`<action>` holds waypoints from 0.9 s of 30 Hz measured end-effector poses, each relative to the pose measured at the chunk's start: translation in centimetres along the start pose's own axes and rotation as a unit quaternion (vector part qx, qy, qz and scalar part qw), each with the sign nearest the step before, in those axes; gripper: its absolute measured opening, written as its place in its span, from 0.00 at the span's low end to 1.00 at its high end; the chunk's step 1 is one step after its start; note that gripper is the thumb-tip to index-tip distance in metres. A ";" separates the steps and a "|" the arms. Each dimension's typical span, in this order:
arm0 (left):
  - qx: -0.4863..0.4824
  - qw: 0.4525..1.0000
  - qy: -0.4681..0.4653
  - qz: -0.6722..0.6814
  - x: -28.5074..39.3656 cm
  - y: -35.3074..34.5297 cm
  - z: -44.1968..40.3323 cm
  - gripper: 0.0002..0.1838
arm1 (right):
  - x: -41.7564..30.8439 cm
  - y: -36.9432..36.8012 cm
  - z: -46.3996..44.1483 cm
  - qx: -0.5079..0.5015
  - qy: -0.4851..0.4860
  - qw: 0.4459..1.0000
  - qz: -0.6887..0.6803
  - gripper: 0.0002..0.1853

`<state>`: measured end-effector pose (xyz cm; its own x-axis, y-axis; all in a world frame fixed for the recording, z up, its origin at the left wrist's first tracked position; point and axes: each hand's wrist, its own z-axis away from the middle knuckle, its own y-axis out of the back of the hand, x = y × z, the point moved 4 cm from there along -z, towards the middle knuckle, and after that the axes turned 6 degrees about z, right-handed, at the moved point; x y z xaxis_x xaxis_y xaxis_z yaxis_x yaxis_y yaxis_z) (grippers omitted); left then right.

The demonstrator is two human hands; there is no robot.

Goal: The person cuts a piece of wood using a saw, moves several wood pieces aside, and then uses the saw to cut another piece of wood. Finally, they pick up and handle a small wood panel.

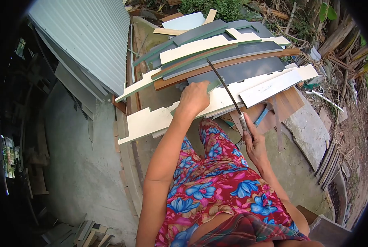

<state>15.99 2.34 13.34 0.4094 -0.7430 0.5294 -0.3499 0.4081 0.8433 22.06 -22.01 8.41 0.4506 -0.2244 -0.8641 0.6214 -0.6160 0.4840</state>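
Observation:
My right hand (254, 144) is closed around the pale wrapped handle of a long, thin, dark-bladed tool (224, 84). Its blade slants up and to the left across the boards; I cannot tell whether it is a knife or a file. To its left, my left hand (194, 99) is curled over the notched cream board (151, 123), the fingers bent under and mostly hidden. Whatever it grips is not clear, though a bit of green edge shows beside it. A short white board (270, 87) lies on the cream one, right of the blade.
Beyond my hands lie several long boards, among them a brown strip (233, 68) and a dark grey panel (250, 66). A blue-handled hammer (261, 117) rests on a brown sheet (289, 105) at the right. A corrugated metal sheet (85, 41) stands at left.

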 end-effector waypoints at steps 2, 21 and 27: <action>0.003 0.999 0.027 -0.018 0.2 0.1 -0.4 0.14 | 0.2 0.1 0.0 0.001 -0.012 1.000 0.008 0.31; -0.001 0.997 0.072 0.008 -0.1 1.1 -1.7 0.13 | -2.6 -3.2 -10.5 0.013 0.066 0.997 0.046 0.29; -0.013 0.997 0.077 -0.006 0.0 1.5 -1.4 0.15 | -0.5 -3.5 -5.2 0.030 0.070 0.997 0.006 0.31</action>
<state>16.68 3.68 14.75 0.5389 -0.6583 0.5256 -0.3233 0.4145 0.8507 22.99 -15.87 7.89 0.5453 -0.1263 -0.8286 0.5787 -0.6584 0.4812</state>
